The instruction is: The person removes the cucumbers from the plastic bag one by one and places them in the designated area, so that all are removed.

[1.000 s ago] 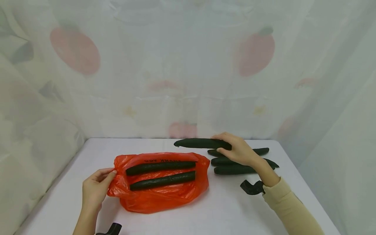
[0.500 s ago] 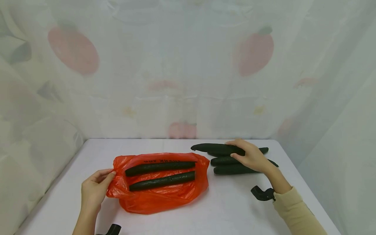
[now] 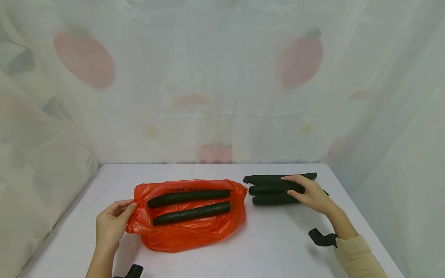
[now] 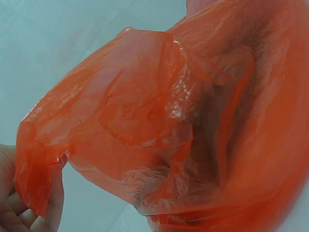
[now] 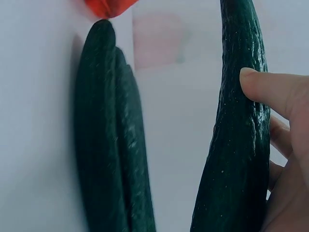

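Observation:
My left hand (image 3: pixel 112 224) pinches the left edge of a red plastic bag (image 3: pixel 184 241), seen close in the left wrist view with the bag's edge (image 4: pixel 34 169) between thumb and fingers. Two dark green cucumbers lie on the bag, one behind (image 3: pixel 189 197) and one in front (image 3: pixel 191 213). At the right, my right hand (image 3: pixel 311 195) grips another cucumber (image 3: pixel 264 180) just above the pile. In the right wrist view the thumb presses along this held cucumber (image 5: pixel 236 145), which is apart from the cucumbers (image 5: pixel 99 130) lying beside it.
Several cucumbers lie side by side on the white table (image 3: pixel 271 239), right of the bag; the nearest one (image 3: pixel 274 200) is at the front. A pale curtain with fruit prints (image 3: pixel 215 77) stands behind the table. Black curved pieces (image 3: pixel 322 237) sit at both wrists.
My right hand has carried the held cucumber rightward and lower, from behind the bag's right end to over the pile. The left hand and the bag have stayed almost still.

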Action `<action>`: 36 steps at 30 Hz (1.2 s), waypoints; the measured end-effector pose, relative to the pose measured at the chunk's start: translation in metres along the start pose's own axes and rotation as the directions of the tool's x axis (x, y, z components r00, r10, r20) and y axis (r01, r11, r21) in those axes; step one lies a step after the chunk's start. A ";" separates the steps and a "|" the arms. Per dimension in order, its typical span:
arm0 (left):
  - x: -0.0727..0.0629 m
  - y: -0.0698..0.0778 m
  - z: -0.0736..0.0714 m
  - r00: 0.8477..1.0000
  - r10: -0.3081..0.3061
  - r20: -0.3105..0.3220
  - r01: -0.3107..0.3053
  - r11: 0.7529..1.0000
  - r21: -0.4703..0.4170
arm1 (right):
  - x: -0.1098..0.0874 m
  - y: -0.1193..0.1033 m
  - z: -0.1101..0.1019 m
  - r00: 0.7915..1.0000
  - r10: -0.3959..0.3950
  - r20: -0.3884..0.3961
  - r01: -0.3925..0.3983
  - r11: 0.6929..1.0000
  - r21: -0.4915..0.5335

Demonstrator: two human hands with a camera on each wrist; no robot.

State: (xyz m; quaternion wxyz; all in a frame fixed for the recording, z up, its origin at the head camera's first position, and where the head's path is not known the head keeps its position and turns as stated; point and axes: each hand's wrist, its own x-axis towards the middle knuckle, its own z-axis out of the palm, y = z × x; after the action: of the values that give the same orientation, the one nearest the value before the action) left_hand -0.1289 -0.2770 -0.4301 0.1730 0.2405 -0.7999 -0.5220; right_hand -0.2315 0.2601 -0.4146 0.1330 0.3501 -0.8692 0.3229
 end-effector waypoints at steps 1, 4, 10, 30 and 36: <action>0.000 0.000 0.000 1.000 0.001 0.001 -0.001 1.000 0.000 | -0.003 0.001 0.000 1.000 0.011 -0.002 -0.011 1.000 -0.004; 0.001 -0.001 0.000 1.000 0.003 0.001 -0.003 1.000 -0.004 | -0.011 0.006 0.000 1.000 0.025 -0.005 -0.026 0.999 -0.026; 0.002 -0.001 0.000 1.000 0.004 -0.005 -0.004 1.000 -0.013 | -0.025 0.017 0.001 0.999 0.043 0.023 -0.041 0.994 -0.098; 0.005 -0.004 0.001 1.000 0.004 -0.006 -0.004 1.000 -0.010 | -0.043 0.035 0.020 0.989 -0.003 0.149 0.033 0.979 -0.202; 0.004 -0.005 0.000 1.000 0.003 -0.018 -0.003 1.000 -0.009 | -0.048 0.043 0.024 0.984 0.026 0.177 0.016 0.973 -0.230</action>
State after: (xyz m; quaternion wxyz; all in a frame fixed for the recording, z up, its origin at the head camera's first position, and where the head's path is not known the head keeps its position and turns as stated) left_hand -0.1316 -0.2808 -0.4343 0.1819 0.2431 -0.7962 -0.5233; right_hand -0.2271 0.2926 -0.4747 0.0932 0.3575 -0.9102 0.1872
